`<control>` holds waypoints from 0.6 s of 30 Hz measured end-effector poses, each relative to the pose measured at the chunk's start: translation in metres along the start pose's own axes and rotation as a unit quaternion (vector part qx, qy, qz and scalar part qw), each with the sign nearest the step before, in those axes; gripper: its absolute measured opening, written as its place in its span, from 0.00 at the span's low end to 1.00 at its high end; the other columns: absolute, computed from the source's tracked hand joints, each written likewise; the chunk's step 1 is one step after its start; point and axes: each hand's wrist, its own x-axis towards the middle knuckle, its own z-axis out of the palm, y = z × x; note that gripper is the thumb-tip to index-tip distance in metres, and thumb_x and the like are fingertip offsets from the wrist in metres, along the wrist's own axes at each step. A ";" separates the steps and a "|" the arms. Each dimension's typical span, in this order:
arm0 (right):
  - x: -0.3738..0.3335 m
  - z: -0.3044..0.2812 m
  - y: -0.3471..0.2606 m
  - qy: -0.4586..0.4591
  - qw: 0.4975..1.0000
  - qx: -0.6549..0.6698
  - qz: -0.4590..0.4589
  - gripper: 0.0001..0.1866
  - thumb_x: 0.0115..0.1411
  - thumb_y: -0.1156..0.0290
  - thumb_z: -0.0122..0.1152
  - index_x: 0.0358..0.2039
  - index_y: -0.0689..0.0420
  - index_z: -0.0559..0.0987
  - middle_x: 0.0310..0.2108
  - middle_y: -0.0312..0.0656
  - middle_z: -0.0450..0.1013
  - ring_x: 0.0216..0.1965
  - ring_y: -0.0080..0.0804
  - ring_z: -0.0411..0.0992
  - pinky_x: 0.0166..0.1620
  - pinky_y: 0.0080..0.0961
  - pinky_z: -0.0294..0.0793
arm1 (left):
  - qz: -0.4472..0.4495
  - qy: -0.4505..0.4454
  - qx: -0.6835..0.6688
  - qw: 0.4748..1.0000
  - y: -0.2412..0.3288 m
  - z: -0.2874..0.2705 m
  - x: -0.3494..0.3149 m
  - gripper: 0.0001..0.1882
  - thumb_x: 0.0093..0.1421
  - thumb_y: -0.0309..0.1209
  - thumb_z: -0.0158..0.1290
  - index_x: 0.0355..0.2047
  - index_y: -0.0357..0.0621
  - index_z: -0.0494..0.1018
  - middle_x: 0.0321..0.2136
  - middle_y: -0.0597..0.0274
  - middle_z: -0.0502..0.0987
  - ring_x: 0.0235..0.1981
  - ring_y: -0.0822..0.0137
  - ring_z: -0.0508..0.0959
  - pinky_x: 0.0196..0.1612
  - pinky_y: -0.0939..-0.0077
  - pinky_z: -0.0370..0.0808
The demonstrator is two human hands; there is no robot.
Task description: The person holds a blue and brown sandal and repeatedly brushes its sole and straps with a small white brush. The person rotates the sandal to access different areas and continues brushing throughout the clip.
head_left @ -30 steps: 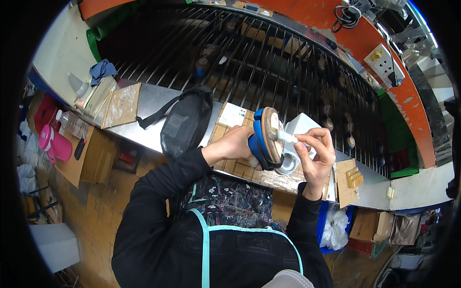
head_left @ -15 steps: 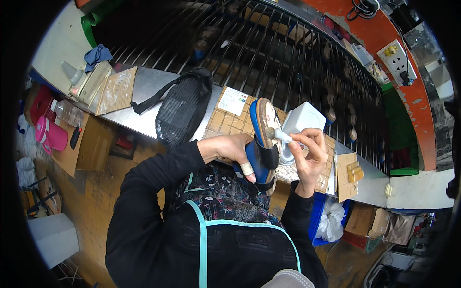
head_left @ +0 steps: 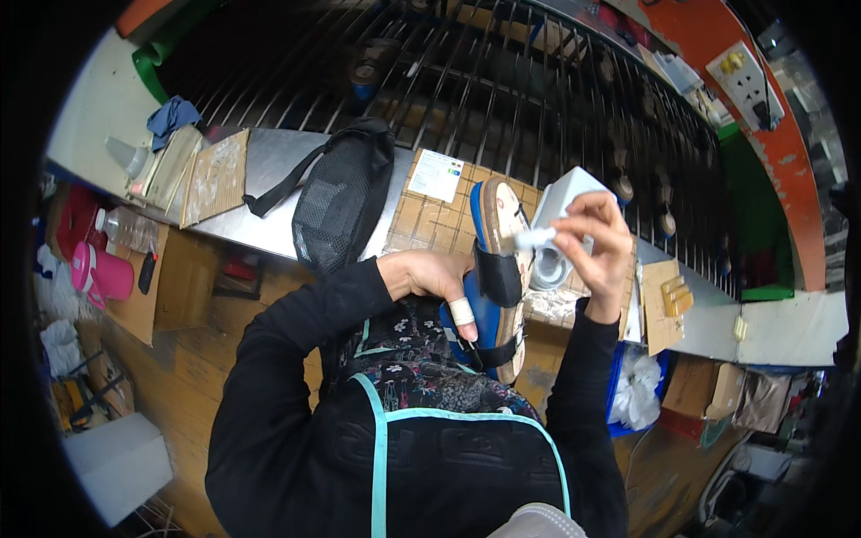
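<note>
My left hand (head_left: 434, 276), a pale wrap around its thumb, grips a sandal (head_left: 499, 276) over my lap at the bench edge. The sandal has a blue inner side, black straps and a tan sole facing right, with pale marks toward its far end. In my right hand (head_left: 603, 240), thumb and fingers pinch a small white-handled brush (head_left: 534, 238). Its tip is blurred by motion and lies close to the sole; I cannot tell whether they touch. Just beyond and below the brush, a white plastic container (head_left: 567, 190) lies tilted, its round mouth toward me.
Under the container is a grid-marked cardboard sheet (head_left: 408, 222) with a white label (head_left: 437, 176). A black mesh bag (head_left: 336, 202) lies to its left on the metal bench. Beyond run the bars of a roller rack (head_left: 448, 99). Yellow blocks (head_left: 676, 296) sit at right on cardboard.
My right hand has shifted to the right with the brush, away from the strap. The sandal has turned, showing more of its length. The container now stands more exposed.
</note>
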 end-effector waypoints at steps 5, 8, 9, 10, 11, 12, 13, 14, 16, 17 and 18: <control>-0.037 0.018 0.004 0.065 0.992 -0.010 0.110 0.08 0.50 0.76 0.70 0.33 0.59 0.85 0.34 0.36 0.70 0.28 0.19 0.68 0.29 0.15 0.66 | -0.004 0.031 0.017 0.999 -0.008 -0.009 -0.004 0.33 0.33 0.16 0.71 0.45 0.34 0.76 0.42 0.52 0.80 0.43 0.64 0.79 0.46 0.72 0.77; -0.081 0.013 -0.002 0.102 0.980 -0.011 0.173 0.08 0.50 0.76 0.70 0.33 0.58 0.85 0.32 0.36 0.71 0.27 0.19 0.67 0.28 0.15 0.65 | 0.067 0.093 0.051 0.992 -0.007 -0.004 -0.020 0.38 0.30 0.20 0.73 0.48 0.35 0.74 0.43 0.53 0.79 0.48 0.60 0.76 0.55 0.70 0.71; -0.095 0.009 -0.003 0.124 0.973 -0.042 0.189 0.07 0.50 0.76 0.70 0.32 0.59 0.85 0.30 0.36 0.71 0.27 0.18 0.67 0.27 0.15 0.64 | 0.076 0.124 0.029 0.989 -0.005 -0.002 -0.026 0.40 0.30 0.20 0.73 0.49 0.36 0.73 0.44 0.54 0.78 0.49 0.60 0.76 0.56 0.69 0.70; -0.107 0.004 -0.004 0.135 0.957 -0.085 0.244 0.07 0.51 0.75 0.69 0.32 0.58 0.85 0.29 0.35 0.72 0.27 0.18 0.67 0.29 0.17 0.64 | 0.078 0.188 -0.009 0.979 -0.004 0.001 -0.034 0.45 0.31 0.19 0.72 0.55 0.37 0.69 0.50 0.54 0.75 0.53 0.61 0.73 0.58 0.67 0.68; -0.118 -0.002 -0.005 0.143 0.935 -0.127 0.298 0.06 0.51 0.74 0.69 0.31 0.57 0.85 0.28 0.34 0.72 0.27 0.18 0.67 0.31 0.19 0.64 | 0.179 0.194 -0.068 0.962 -0.004 0.004 -0.038 0.45 0.34 0.16 0.68 0.58 0.38 0.66 0.52 0.51 0.74 0.53 0.58 0.74 0.59 0.63 0.70; -0.128 -0.006 -0.006 0.151 0.901 -0.177 0.365 0.05 0.51 0.73 0.69 0.31 0.56 0.85 0.26 0.33 0.72 0.26 0.18 0.67 0.33 0.21 0.64 | 0.265 0.176 -0.117 0.941 -0.004 0.008 -0.043 0.49 0.40 0.34 0.71 0.62 0.37 0.60 0.56 0.48 0.70 0.56 0.57 0.72 0.62 0.59 0.66; -0.136 -0.006 -0.005 0.144 0.897 -0.237 0.344 0.05 0.52 0.71 0.69 0.30 0.55 0.85 0.25 0.32 0.72 0.26 0.19 0.68 0.35 0.23 0.62 | 0.298 0.195 -0.142 0.924 -0.002 0.008 -0.038 0.54 0.41 0.50 0.65 0.64 0.38 0.55 0.56 0.46 0.68 0.55 0.54 0.73 0.58 0.60 0.71; -0.141 -0.004 -0.002 0.134 0.881 -0.306 0.335 0.04 0.52 0.69 0.69 0.29 0.54 0.85 0.24 0.32 0.72 0.26 0.20 0.68 0.37 0.25 0.60 | 0.359 0.163 -0.175 0.902 -0.001 0.009 -0.034 0.62 0.41 0.67 0.59 0.66 0.38 0.49 0.56 0.43 0.67 0.53 0.52 0.73 0.53 0.61 0.75; -0.145 0.000 0.008 0.131 0.860 -0.407 0.280 0.04 0.52 0.64 0.69 0.27 0.49 0.84 0.24 0.31 0.72 0.25 0.25 0.67 0.40 0.29 0.53 | 0.415 0.056 -0.272 0.866 0.002 0.009 -0.027 0.58 0.47 0.69 0.54 0.65 0.39 0.51 0.57 0.42 0.64 0.51 0.48 0.74 0.50 0.58 0.77; -0.146 0.001 0.013 0.130 0.855 -0.428 0.263 0.04 0.52 0.65 0.69 0.27 0.48 0.84 0.25 0.31 0.71 0.24 0.25 0.66 0.39 0.30 0.52 | 0.434 0.066 -0.317 0.841 0.002 0.012 -0.029 0.56 0.48 0.69 0.53 0.64 0.38 0.53 0.57 0.44 0.66 0.51 0.50 0.74 0.54 0.57 0.75; -0.146 0.002 0.017 0.128 0.851 -0.447 0.244 0.04 0.52 0.65 0.69 0.27 0.48 0.84 0.25 0.31 0.71 0.24 0.26 0.66 0.38 0.30 0.52 | 0.438 0.148 -0.337 0.820 -0.001 0.019 -0.027 0.55 0.50 0.70 0.49 0.64 0.39 0.53 0.57 0.42 0.66 0.50 0.49 0.75 0.51 0.57 0.77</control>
